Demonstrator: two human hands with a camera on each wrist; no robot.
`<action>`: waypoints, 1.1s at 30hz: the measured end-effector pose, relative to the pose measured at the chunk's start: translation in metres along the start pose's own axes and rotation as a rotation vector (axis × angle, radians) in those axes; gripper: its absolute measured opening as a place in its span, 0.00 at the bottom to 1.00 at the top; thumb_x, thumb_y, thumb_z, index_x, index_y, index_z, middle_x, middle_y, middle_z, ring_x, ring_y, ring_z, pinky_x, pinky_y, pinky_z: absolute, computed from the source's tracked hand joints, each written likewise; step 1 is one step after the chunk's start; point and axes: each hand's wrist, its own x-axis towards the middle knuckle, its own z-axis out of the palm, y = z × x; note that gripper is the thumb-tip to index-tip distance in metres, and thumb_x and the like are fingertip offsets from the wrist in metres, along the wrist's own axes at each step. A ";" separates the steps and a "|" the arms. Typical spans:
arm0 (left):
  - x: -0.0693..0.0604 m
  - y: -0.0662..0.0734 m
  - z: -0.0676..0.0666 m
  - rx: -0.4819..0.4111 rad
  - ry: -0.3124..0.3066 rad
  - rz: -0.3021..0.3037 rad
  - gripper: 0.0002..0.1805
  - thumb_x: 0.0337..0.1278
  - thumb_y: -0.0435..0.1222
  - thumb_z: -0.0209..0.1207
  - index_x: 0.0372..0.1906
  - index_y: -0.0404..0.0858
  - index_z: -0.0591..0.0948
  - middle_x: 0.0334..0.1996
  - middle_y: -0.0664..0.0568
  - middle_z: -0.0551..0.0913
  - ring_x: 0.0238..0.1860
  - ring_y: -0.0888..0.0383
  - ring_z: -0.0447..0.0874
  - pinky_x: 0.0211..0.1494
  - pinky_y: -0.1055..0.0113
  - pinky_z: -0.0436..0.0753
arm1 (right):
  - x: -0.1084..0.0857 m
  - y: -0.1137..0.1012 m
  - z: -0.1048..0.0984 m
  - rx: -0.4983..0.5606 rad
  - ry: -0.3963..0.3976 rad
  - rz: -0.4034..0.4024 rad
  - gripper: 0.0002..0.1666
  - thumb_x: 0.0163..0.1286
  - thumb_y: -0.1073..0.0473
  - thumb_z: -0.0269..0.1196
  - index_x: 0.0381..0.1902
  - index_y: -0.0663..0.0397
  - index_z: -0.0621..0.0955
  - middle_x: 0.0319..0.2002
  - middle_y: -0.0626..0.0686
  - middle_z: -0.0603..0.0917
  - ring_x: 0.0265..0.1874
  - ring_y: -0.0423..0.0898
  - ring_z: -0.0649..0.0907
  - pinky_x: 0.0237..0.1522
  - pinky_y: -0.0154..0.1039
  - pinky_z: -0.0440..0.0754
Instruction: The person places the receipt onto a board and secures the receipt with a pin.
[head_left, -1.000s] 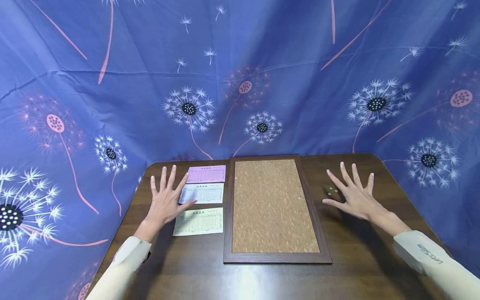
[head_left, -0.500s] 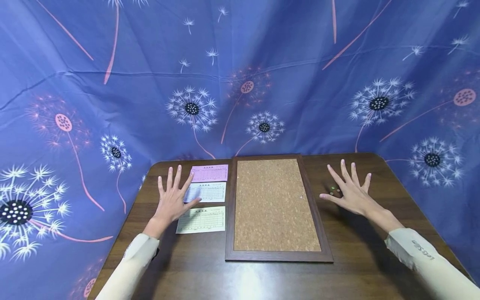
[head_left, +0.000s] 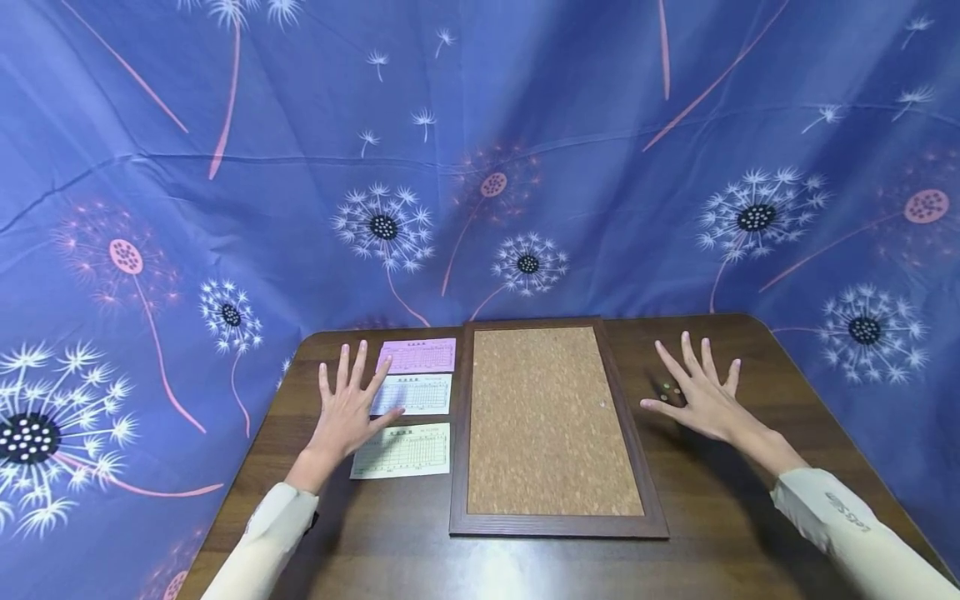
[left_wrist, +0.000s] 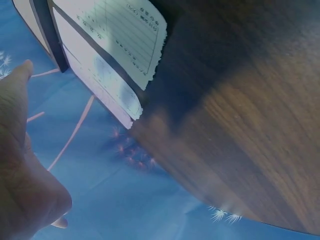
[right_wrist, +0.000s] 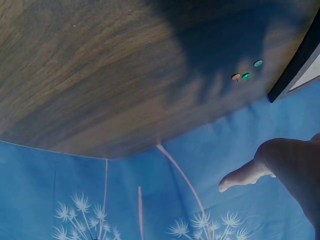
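Note:
A cork board (head_left: 551,421) in a dark wooden frame lies on the table. Left of it three printed slips form a column: pink (head_left: 422,355), white (head_left: 420,394) and pale green (head_left: 408,451). My left hand (head_left: 347,417), fingers spread and holding nothing, hovers over the left ends of the slips. My right hand (head_left: 708,404) is spread above the table right of the board, also empty. Close to its thumb lie several small pins, seen in the right wrist view as an orange pin (right_wrist: 236,76), a green pin (right_wrist: 245,76) and a bluish one (right_wrist: 258,63).
The dark wooden table (head_left: 390,542) has rounded far corners. A blue curtain (head_left: 615,208) printed with dandelions hangs right behind it and along both sides. In the left wrist view the slips (left_wrist: 125,35) lie near the table's edge.
Both hands stay spread. The whole head view has shifted slightly, with the table and hands a little lower than half a second ago. Nothing was taken hold of.

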 end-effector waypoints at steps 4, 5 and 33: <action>0.002 0.000 0.000 0.008 0.001 -0.001 0.53 0.56 0.67 0.62 0.82 0.52 0.56 0.84 0.41 0.36 0.83 0.37 0.26 0.76 0.25 0.34 | 0.001 0.000 -0.001 0.010 -0.009 0.000 0.64 0.66 0.32 0.66 0.83 0.31 0.38 0.81 0.60 0.25 0.77 0.69 0.23 0.59 0.80 0.12; 0.003 0.000 0.000 0.009 -0.001 -0.001 0.53 0.56 0.67 0.62 0.82 0.52 0.56 0.84 0.41 0.35 0.83 0.37 0.26 0.76 0.25 0.34 | 0.001 0.000 -0.002 0.010 -0.008 0.000 0.64 0.65 0.32 0.66 0.83 0.31 0.39 0.81 0.60 0.25 0.77 0.69 0.24 0.59 0.80 0.12; -0.008 -0.004 -0.006 -0.172 0.034 -0.043 0.57 0.55 0.61 0.67 0.83 0.51 0.51 0.83 0.37 0.42 0.83 0.36 0.37 0.77 0.29 0.41 | -0.003 -0.013 0.002 0.157 -0.095 -0.096 0.63 0.65 0.40 0.70 0.84 0.36 0.42 0.81 0.71 0.36 0.78 0.77 0.37 0.70 0.80 0.31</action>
